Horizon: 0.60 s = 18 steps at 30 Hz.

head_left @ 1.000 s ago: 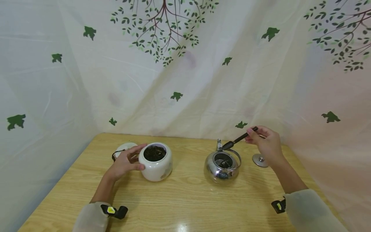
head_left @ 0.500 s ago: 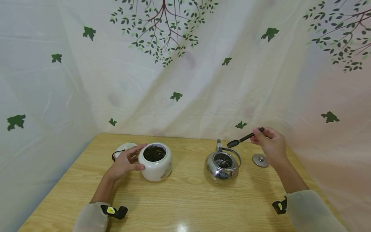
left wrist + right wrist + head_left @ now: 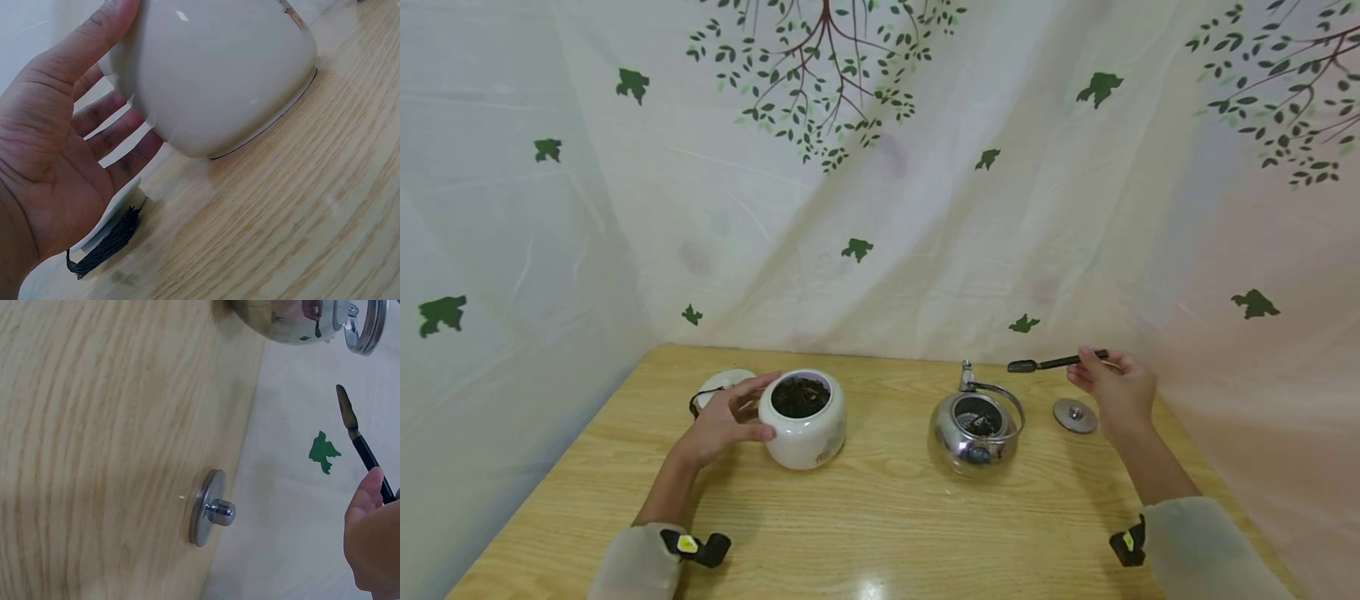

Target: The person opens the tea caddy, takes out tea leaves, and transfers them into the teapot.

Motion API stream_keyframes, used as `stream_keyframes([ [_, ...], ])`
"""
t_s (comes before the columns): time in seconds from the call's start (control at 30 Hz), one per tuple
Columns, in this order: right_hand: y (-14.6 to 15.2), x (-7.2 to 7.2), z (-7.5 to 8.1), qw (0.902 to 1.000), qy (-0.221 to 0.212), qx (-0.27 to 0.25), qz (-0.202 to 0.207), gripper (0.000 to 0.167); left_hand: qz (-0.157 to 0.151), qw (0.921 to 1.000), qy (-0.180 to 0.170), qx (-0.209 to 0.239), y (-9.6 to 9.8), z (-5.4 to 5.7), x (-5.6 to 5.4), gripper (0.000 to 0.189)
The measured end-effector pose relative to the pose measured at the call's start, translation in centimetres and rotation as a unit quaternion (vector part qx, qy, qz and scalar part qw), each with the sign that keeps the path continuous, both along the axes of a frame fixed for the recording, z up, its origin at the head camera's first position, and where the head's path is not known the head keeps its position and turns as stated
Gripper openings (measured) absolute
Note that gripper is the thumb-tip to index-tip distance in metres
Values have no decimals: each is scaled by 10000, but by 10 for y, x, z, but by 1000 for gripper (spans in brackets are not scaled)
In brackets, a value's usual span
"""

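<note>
A white ceramic jar full of dark loose tea leaves stands upright on the table. My left hand holds its left side, with the thumb in front and the fingers reaching behind. At the right, my right hand pinches the handle of a dark tea scoop. The scoop is nearly level, above and behind the kettle's right side. The shiny metal kettle has no lid on, its handle is folded to the right, and some dark leaves lie inside.
The round metal kettle lid lies with its knob up, right of the kettle. Behind my left hand is the white jar lid with a black tassel. A cloth curtain hangs behind the wooden table.
My right hand has drawn the tea scoop to the right, away from above the kettle, and the scoop has tipped from slanted to nearly level. The left hand and jar stay put.
</note>
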State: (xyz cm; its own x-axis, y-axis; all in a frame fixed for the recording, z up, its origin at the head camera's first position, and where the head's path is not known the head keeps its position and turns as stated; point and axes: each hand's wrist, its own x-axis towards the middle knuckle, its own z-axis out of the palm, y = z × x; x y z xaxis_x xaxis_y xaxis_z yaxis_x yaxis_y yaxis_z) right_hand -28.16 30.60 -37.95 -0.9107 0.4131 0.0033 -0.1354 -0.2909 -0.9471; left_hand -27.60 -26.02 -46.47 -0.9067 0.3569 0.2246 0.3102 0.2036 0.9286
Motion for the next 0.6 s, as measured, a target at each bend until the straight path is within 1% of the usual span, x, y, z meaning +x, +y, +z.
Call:
stream_keyframes([
  [0.1,3,0,-10,9995,-229,203,82,28,3,10000,6,2,0,0,0,82],
  [0.2,6,1,-21,9965,-485,660,194,26,21,10000,13,-27,0,0,0,82],
  [0.3,7,3,-30,9882,-695,1336,281,29,52,10000,17,-72,0,1,0,83],
  [0.43,8,7,-37,9759,-908,1948,365,31,76,9999,39,-116,1,0,0,84],
  [0.53,9,10,-41,9702,-1014,2158,432,32,66,9999,69,-143,0,-1,-1,84],
  [0.6,10,12,-42,9623,-1129,2432,446,33,63,9998,76,-143,1,-1,-1,84],
])
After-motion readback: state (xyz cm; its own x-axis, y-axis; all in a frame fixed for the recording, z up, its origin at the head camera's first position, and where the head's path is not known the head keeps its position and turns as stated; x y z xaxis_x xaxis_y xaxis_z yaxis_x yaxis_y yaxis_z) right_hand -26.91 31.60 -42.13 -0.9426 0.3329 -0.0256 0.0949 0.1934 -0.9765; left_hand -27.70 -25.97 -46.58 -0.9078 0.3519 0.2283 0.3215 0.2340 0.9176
